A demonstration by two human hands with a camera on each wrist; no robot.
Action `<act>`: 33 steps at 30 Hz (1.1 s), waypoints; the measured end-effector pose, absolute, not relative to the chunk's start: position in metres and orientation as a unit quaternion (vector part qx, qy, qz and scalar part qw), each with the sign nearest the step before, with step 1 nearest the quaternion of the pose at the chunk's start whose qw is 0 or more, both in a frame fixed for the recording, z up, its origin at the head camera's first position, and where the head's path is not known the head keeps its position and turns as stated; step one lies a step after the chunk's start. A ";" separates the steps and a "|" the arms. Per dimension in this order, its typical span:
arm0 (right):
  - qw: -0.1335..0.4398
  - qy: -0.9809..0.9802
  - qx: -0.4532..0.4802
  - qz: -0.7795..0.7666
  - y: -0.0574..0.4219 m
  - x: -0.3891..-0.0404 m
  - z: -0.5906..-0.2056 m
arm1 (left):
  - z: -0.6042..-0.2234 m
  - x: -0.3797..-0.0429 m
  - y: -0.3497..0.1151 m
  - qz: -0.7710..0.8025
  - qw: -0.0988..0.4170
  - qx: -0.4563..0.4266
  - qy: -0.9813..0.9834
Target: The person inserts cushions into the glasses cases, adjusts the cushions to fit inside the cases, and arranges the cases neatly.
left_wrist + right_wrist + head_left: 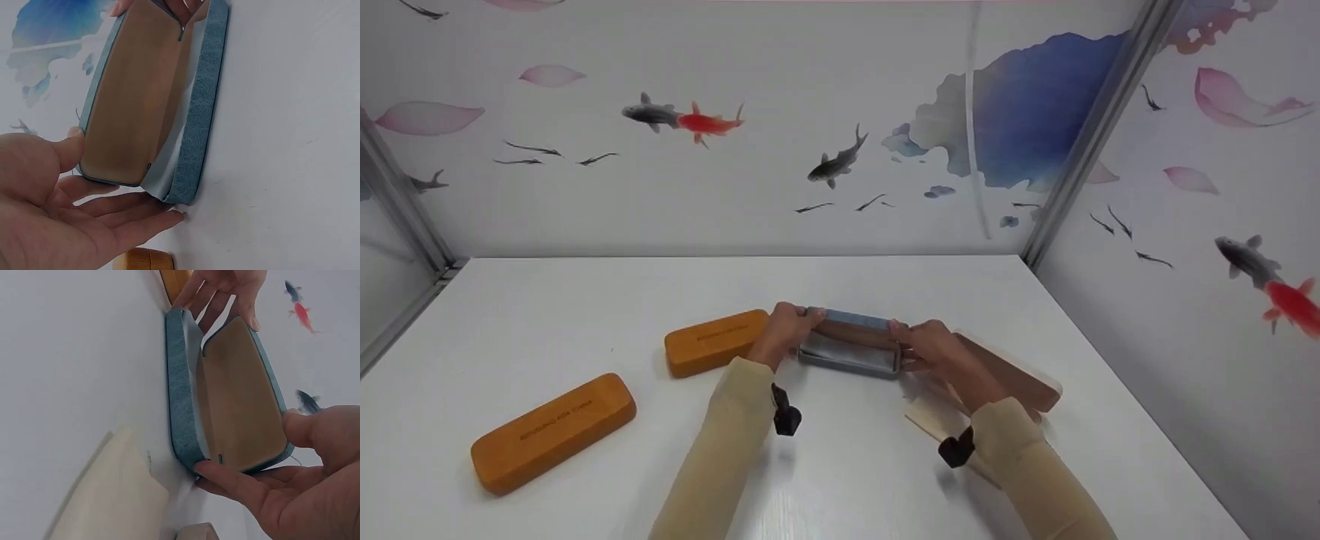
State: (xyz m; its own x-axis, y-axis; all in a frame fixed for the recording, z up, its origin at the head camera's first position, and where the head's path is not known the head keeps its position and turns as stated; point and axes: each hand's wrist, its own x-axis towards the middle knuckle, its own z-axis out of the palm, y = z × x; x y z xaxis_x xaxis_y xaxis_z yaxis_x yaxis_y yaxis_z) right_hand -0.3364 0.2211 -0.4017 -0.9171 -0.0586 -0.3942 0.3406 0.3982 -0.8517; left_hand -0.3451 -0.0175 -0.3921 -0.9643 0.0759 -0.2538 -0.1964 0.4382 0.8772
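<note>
A blue eyeglass case (851, 367) stands with its lid raised on the white table, its long front wall toward me. Brown lining covers the inside of the lid, and a pale grey sheet (169, 157) shows within the base. At the case's left end, my left hand (789, 330) has its thumb on the lid's rim and its fingers along the base. My right hand (943, 351) grips the opposite end, thumb on the lid edge and forefinger at the base's corner. Both wrist views show the lid tilted back.
Two orange cases (555, 433), (712, 343) lie closed on the left. Beyond my right forearm is a brown case (1012, 371) with a pale edge. A cream cloth-like sheet (112, 495) lies near my right wrist. Patterned walls enclose the table (660, 465).
</note>
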 end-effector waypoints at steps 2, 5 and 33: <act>0.181 0.824 0.078 -0.532 0.223 -0.335 -0.403 | -0.393 -0.345 -0.019 0.533 0.128 -0.031 0.836; 0.178 0.840 0.064 -0.509 0.226 -0.335 -0.404 | -0.394 -0.344 -0.021 0.537 0.129 -0.029 0.833; 0.132 0.871 0.031 -0.472 0.224 -0.327 -0.416 | -0.431 -0.335 -0.031 0.551 0.070 0.015 0.831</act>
